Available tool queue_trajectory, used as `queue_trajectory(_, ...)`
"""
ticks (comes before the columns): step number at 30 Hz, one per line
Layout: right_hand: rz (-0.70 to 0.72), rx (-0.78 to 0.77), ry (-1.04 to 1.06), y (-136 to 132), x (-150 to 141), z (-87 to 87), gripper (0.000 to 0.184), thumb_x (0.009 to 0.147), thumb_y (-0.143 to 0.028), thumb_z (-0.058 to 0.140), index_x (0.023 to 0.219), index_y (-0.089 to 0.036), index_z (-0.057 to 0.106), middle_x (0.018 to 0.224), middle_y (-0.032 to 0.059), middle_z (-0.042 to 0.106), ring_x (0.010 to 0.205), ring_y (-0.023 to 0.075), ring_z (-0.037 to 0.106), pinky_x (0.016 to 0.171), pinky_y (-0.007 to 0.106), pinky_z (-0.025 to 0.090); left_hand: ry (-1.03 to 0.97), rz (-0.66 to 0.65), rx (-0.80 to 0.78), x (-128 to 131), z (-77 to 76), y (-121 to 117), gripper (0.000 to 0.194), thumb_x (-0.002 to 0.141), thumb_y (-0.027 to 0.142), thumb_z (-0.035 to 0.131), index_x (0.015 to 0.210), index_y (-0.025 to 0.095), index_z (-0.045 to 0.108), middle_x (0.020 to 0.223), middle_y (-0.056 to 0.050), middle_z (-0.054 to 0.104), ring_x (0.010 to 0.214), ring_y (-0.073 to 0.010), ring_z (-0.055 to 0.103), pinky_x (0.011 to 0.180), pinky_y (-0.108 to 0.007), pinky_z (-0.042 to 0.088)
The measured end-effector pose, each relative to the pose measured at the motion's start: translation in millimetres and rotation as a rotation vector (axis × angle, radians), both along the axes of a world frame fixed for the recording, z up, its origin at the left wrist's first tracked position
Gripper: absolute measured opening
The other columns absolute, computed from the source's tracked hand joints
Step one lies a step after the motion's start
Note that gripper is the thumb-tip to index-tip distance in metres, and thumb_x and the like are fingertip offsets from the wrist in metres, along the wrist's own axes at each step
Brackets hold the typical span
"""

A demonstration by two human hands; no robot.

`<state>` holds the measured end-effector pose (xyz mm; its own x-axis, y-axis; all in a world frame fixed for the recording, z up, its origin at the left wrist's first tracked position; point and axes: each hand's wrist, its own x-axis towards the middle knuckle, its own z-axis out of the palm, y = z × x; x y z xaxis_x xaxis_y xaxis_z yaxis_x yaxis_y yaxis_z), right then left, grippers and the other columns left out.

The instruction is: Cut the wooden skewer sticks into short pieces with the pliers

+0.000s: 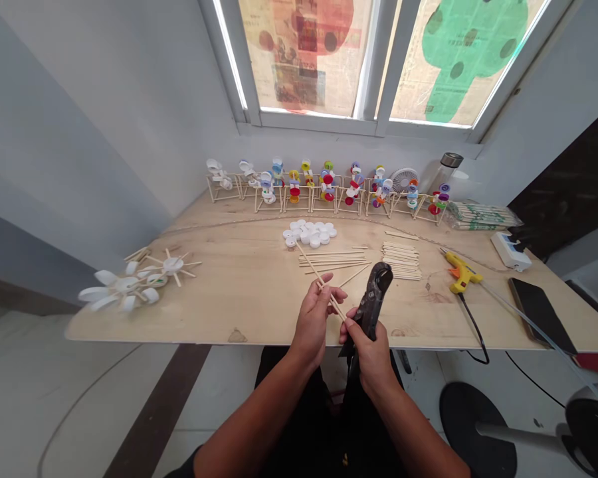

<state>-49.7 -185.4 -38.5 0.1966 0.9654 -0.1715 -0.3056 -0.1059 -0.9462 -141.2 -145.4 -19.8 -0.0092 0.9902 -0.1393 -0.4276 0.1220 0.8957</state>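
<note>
My left hand [311,320] pinches a thin wooden stick [307,260] near its middle; a shorter stick seems to lie beside it. The stick slants from the white caps down to my right hand [375,358]. That hand is wrapped round a black hand cutter [376,292], its head pointing up and away, while the thumb touches the stick's lower end. Whether the cutter's jaws are apart I cannot tell. Just beyond my hands lie long loose sticks [336,259] and a stack of short cut sticks [400,259]. White bottle caps [311,232] are heaped behind them.
Wooden stands with colourful cap wheels [327,189] line the wall. White cap wheels [124,287] lie at left. At right are a yellow glue gun [462,271], a phone [539,312], a power strip [511,251] and bagged sticks [483,216]. A cord crosses the table [259,299].
</note>
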Motion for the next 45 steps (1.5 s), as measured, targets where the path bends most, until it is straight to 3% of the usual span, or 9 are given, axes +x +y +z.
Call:
queue_trajectory(5, -0.038, -0.029, 0.050, 0, 3, -0.5, 0.021, 0.071, -0.033, 0.065, 0.081, -0.018, 0.054, 0.057, -0.0040, 0.055, 0.052, 0.0104, 0.050, 0.052, 0.024, 0.041, 0.023, 0.027, -0.066, -6, -4.1, -4, 0.043, 0.078, 0.036, 0.054, 0.116, 0.018, 0.049, 0.086, -0.005, 0.060, 0.064, -0.0095, 0.049, 0.054, -0.021, 0.040)
queue_trajectory(9, -0.030, -0.019, 0.022, -2, 1, -1.1, 0.021, 0.072, -0.034, 0.065, 0.080, -0.018, 0.055, 0.058, -0.0037, 0.056, 0.052, 0.0105, 0.051, 0.055, 0.024, 0.042, 0.066, -0.086, -0.054, -7, -5.7, -6, 0.033, 0.074, 0.036, 0.059, 0.097, 0.013, 0.062, 0.077, -0.005, 0.061, 0.056, -0.0083, 0.048, 0.053, -0.023, 0.041)
queue_trajectory(13, -0.028, -0.031, -0.010, -5, 1, -0.9, 0.023, 0.070, -0.035, 0.067, 0.081, -0.018, 0.055, 0.058, -0.0036, 0.057, 0.054, 0.0116, 0.053, 0.057, 0.025, 0.043, 0.143, -0.120, -0.024, -9, -3.6, -4, 0.027, 0.072, 0.036, 0.061, 0.085, 0.013, 0.065, 0.063, -0.001, 0.058, 0.051, -0.0088, 0.050, 0.053, -0.023, 0.042)
queue_trajectory(18, -0.034, -0.077, 0.064, -8, 9, 0.8, 0.026, 0.069, -0.033, 0.068, 0.087, -0.018, 0.056, 0.064, -0.0019, 0.059, 0.058, 0.0128, 0.055, 0.059, 0.026, 0.044, 0.347, -0.043, 0.130, -19, -2.6, 2, 0.021, 0.074, 0.034, 0.060, 0.082, 0.016, 0.065, 0.065, -0.001, 0.060, 0.055, -0.0111, 0.053, 0.055, -0.024, 0.045)
queue_trajectory(23, -0.117, -0.093, 0.111, -6, 18, 0.9, 0.028, 0.067, -0.033, 0.069, 0.087, -0.019, 0.057, 0.069, -0.0007, 0.060, 0.061, 0.0140, 0.056, 0.057, 0.026, 0.043, 0.687, 0.036, 0.373, -27, -18.2, 7, 0.014, 0.076, 0.030, 0.057, 0.082, 0.021, 0.066, 0.075, -0.003, 0.065, 0.066, -0.0156, 0.058, 0.063, -0.027, 0.047)
queue_trajectory(28, -0.111, -0.082, 0.135, -7, 22, -0.1, 0.028, 0.067, -0.032, 0.069, 0.088, -0.019, 0.057, 0.070, -0.0003, 0.060, 0.061, 0.0140, 0.056, 0.057, 0.026, 0.044, 0.787, 0.010, 0.417, -29, -32.0, 23, 0.015, 0.077, 0.031, 0.053, 0.080, 0.020, 0.063, 0.071, -0.002, 0.064, 0.065, -0.0157, 0.057, 0.060, -0.025, 0.046)
queue_trajectory(33, -0.114, -0.074, 0.150, -8, 23, -0.5, 0.025, 0.069, -0.029, 0.068, 0.088, -0.019, 0.057, 0.071, -0.0006, 0.061, 0.062, 0.0132, 0.056, 0.060, 0.026, 0.044, 0.833, -0.048, 0.407, -36, -32.2, 53, 0.015, 0.076, 0.031, 0.051, 0.076, 0.020, 0.061, 0.061, 0.001, 0.058, 0.053, -0.0120, 0.053, 0.052, -0.022, 0.042)
queue_trajectory(37, -0.109, -0.061, 0.161, -8, 24, -0.5, 0.024, 0.068, -0.029, 0.068, 0.088, -0.019, 0.058, 0.070, -0.0003, 0.061, 0.061, 0.0134, 0.056, 0.061, 0.028, 0.044, 0.872, -0.004, 0.427, -45, -30.8, 73, 0.015, 0.076, 0.033, 0.052, 0.074, 0.020, 0.060, 0.060, 0.001, 0.057, 0.054, -0.0122, 0.052, 0.052, -0.022, 0.041)
queue_trajectory(45, -0.106, -0.079, 0.153, -6, 25, -4.4, 0.023, 0.069, -0.029, 0.067, 0.088, -0.020, 0.058, 0.070, -0.0006, 0.061, 0.062, 0.0124, 0.056, 0.060, 0.025, 0.044, 0.956, -0.057, 0.502, -46, -33.1, 70, 0.015, 0.077, 0.031, 0.051, 0.079, 0.020, 0.060, 0.065, 0.000, 0.060, 0.057, -0.0131, 0.054, 0.055, -0.023, 0.041)
